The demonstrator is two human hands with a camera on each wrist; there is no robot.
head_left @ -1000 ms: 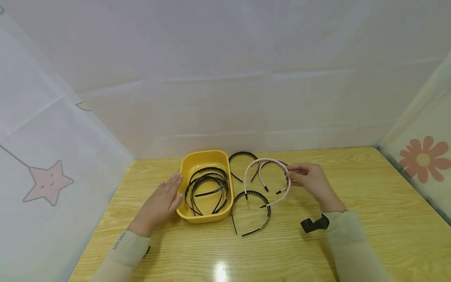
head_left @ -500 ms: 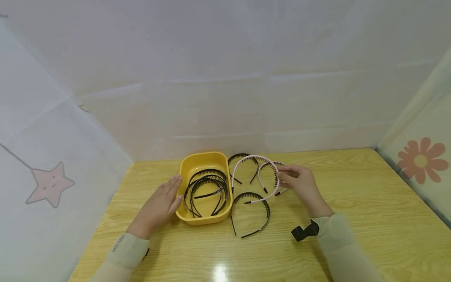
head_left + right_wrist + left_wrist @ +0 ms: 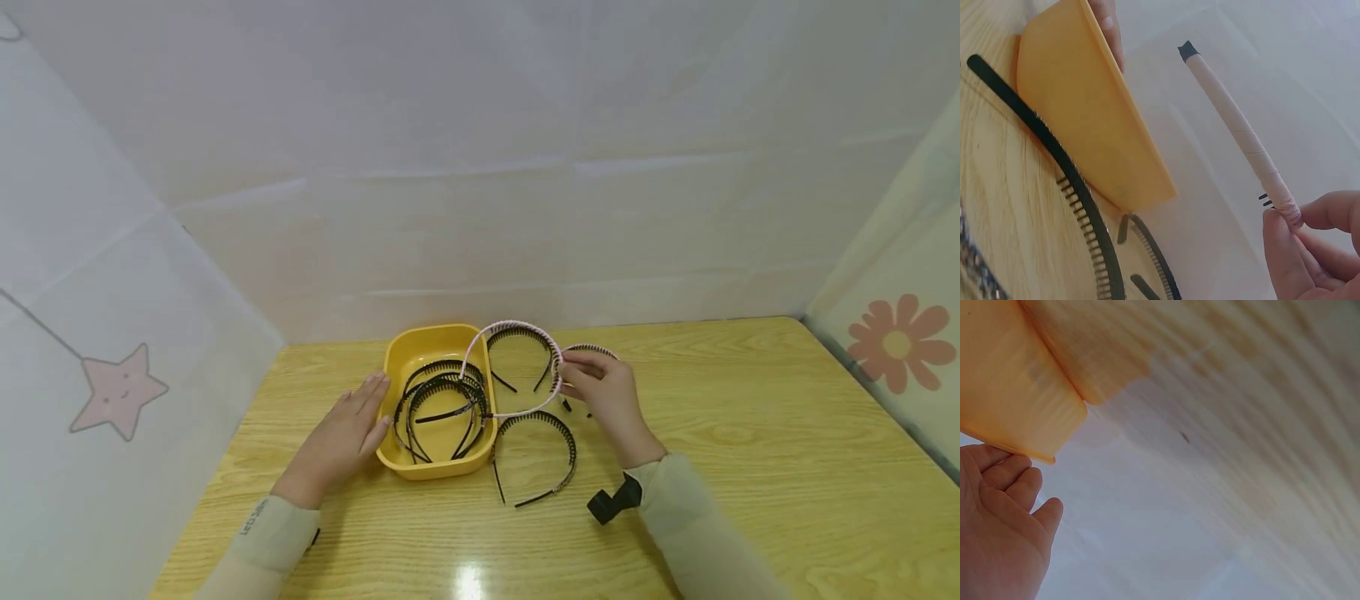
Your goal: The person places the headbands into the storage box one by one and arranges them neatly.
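Note:
My right hand (image 3: pixel 602 398) pinches a pink headband (image 3: pixel 517 322) between thumb and fingers. The headband is raised, its black-tipped ends over the right rim of a yellow bin (image 3: pixel 435 472). In the right wrist view the same pink headband (image 3: pixel 1241 134) shows dark comb teeth near my fingertips. My left hand (image 3: pixel 341 442) rests against the bin's left rim with its fingers fairly straight; the left wrist view shows them touching the bin (image 3: pixel 1029 381) from outside. Several black toothed headbands (image 3: pixel 442 379) lie overlapping inside the bin.
Right of the bin, a black headband (image 3: pixel 574 454) lies on the wooden table (image 3: pixel 750 433), and another black headband (image 3: pixel 517 333) lies behind it. A further pink headband (image 3: pixel 592 347) is partly hidden by my right hand. A pale wall (image 3: pixel 480 208) rises behind the table.
My right hand has moved left with the pink headband, from above the loose headbands to the bin's right rim. My left hand and the bin have stayed in place.

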